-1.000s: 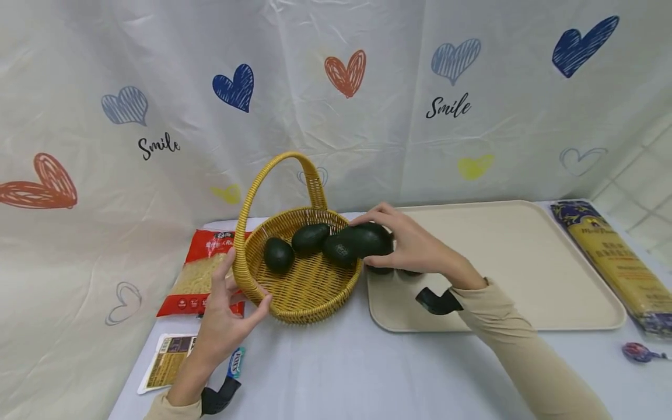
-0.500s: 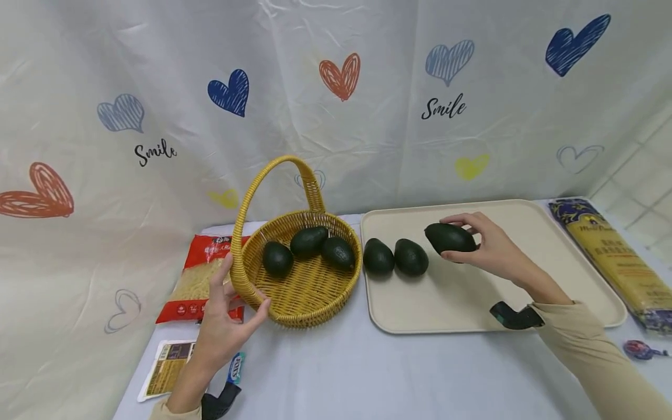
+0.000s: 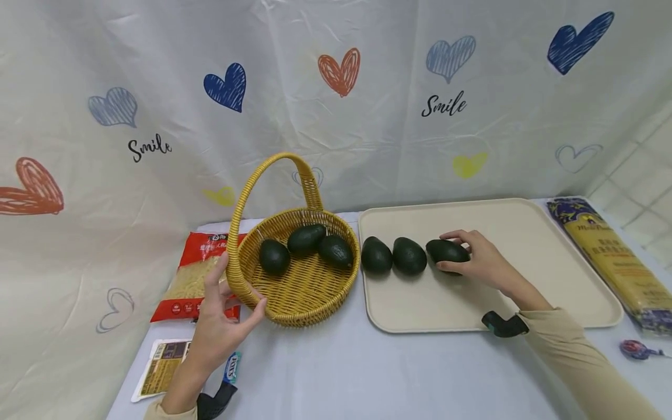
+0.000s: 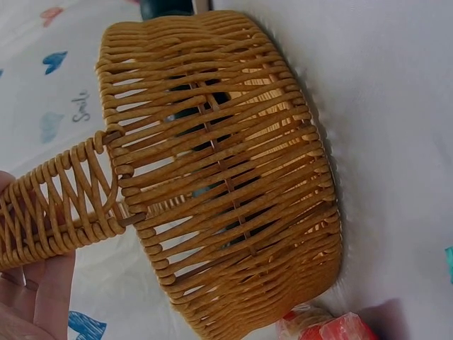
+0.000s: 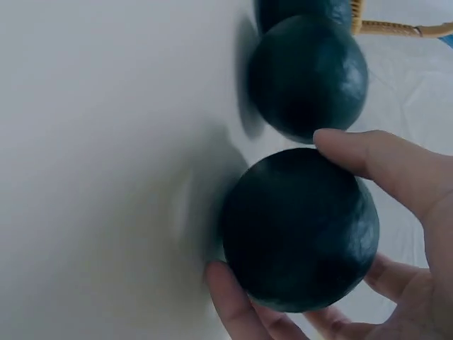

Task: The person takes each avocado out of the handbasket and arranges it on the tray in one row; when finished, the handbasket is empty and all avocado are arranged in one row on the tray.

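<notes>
My left hand (image 3: 217, 329) grips the handle of a yellow woven basket (image 3: 301, 318) near its base; the left wrist view shows fingers (image 4: 53, 290) behind that handle. Three dark green avocados lie inside, one of them an avocado (image 3: 336, 252) at the right wall. My right hand (image 3: 485, 261) holds another avocado (image 3: 448, 251) on its side, low over the beige tray (image 3: 525, 291). In the right wrist view, thumb and fingers are spread round this avocado (image 5: 301, 230). Two more, a left avocado (image 3: 376, 255) and a right avocado (image 3: 409, 256), rest side by side on the tray.
Behind the left hand lies a red bag of pasta (image 3: 196, 277). A flat food pack (image 3: 164, 368) and a small blue wrapper (image 3: 232, 366) are at the front left. A yellow pasta pack (image 3: 609, 256) and a lollipop (image 3: 635, 350) lie right of the tray.
My right hand has carried an avocado from the basket rightward over the tray, then lowered it beside the two others. The left hand keeps its grip on the basket handle.
</notes>
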`<state>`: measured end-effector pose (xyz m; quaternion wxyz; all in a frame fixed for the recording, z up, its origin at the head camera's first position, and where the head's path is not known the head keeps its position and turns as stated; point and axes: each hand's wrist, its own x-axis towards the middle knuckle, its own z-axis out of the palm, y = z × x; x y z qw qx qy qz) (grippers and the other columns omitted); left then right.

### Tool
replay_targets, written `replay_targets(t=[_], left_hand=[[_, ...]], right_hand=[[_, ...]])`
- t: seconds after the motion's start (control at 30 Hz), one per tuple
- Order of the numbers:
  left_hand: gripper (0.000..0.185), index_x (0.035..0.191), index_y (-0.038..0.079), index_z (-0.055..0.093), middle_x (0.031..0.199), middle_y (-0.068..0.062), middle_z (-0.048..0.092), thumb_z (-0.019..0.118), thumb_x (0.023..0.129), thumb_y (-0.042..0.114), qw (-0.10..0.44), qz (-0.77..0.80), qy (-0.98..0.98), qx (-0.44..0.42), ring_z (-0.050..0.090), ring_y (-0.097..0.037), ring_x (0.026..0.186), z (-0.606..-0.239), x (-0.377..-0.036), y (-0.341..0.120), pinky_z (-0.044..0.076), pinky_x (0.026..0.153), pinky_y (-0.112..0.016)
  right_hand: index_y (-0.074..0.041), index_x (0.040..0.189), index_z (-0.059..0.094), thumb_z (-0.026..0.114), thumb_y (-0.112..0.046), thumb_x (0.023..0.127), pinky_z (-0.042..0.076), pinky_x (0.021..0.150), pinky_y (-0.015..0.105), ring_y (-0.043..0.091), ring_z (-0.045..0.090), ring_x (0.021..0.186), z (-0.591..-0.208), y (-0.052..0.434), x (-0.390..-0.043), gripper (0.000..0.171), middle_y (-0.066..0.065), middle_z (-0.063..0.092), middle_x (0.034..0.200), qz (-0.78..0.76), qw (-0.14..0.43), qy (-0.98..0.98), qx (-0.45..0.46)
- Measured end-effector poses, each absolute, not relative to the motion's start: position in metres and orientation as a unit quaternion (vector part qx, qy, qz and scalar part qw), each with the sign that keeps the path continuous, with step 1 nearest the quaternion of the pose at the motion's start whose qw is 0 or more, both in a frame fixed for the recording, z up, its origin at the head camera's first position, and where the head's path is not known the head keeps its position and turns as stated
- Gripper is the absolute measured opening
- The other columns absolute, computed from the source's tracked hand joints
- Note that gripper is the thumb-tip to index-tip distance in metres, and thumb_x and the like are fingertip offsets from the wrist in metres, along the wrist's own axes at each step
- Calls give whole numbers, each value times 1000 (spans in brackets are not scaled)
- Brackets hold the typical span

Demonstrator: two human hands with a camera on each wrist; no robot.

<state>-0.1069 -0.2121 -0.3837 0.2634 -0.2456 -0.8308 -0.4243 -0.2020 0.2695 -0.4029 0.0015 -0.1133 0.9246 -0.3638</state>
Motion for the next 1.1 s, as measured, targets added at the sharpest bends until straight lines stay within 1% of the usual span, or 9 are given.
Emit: replay_targets(t=[0.13, 0.23, 0.47, 0.57, 0.7, 0.77, 0.87, 1.0, 1.1], left_hand=[[115, 162, 3, 19, 104, -16, 71, 82, 70, -22, 261, -430, -827, -252, 64, 3, 104, -383, -108, -211, 53, 88, -10], [114, 162, 3, 19, 106, -18, 71, 81, 70, -22, 262, -431, -826, -251, 64, 4, 105, -382, -108, -210, 53, 88, -10], [113, 162, 3, 19, 97, -16, 70, 81, 71, -22, 261, -432, -827, -247, 66, 0, 98, -383, -108, -210, 53, 87, -10], [113, 162, 4, 19, 102, -18, 70, 81, 71, -22, 260, -434, -827, -244, 66, 1, 100, -384, -109, -210, 53, 87, -10], [113, 162, 4, 20, 107, -21, 71, 81, 71, -21, 260, -432, -829, -240, 63, 5, 104, -384, -109, -211, 53, 87, -10], [113, 162, 5, 20, 109, -21, 71, 82, 71, -21, 261, -430, -831, -238, 63, 6, 105, -384, -108, -212, 53, 87, -10], [114, 163, 5, 19, 106, -18, 71, 82, 71, -21, 261, -428, -832, -237, 64, 4, 101, -384, -107, -212, 52, 87, -9], [114, 163, 5, 19, 106, -17, 71, 82, 71, -21, 261, -427, -832, -238, 64, 3, 100, -384, -107, -212, 52, 86, -9], [114, 163, 5, 20, 113, -22, 70, 82, 71, -21, 259, -431, -831, -239, 63, 6, 105, -383, -107, -212, 53, 87, -10]], right_hand=[[-2, 147, 53, 79, -31, 94, 47, 95, 54, 44, 53, 119, -399, 274, -202, 66, 31, 51, 138, -361, 49, 926, -100], [-3, 151, 49, 76, -34, 97, 49, 92, 53, 47, 56, 119, -392, 279, -202, 68, 31, 49, 142, -356, 78, 925, -103], [-11, 146, 58, 78, -26, 96, 47, 96, 62, 49, 55, 126, -378, 291, -200, 55, 23, 49, 151, -368, 94, 912, -153], [-11, 144, 61, 80, -23, 94, 46, 97, 62, 47, 56, 126, -375, 294, -201, 54, 20, 52, 152, -370, 104, 908, -168], [-8, 143, 61, 80, -21, 93, 49, 94, 53, 44, 60, 122, -376, 293, -202, 55, 21, 56, 149, -372, 106, 906, -175], [-6, 144, 60, 79, -21, 94, 54, 90, 47, 42, 61, 119, -378, 291, -203, 56, 23, 56, 147, -384, 110, 901, -169], [-2, 146, 57, 78, -20, 96, 61, 82, 39, 41, 62, 117, -381, 287, -203, 57, 29, 53, 145, -418, 116, 888, -155], [0, 148, 54, 76, -19, 97, 64, 77, 36, 40, 62, 118, -385, 282, -202, 59, 33, 49, 146, -449, 120, 876, -131], [-1, 148, 53, 76, -21, 97, 63, 77, 36, 39, 61, 117, -386, 279, -201, 59, 33, 48, 146, -451, 119, 876, -123]])
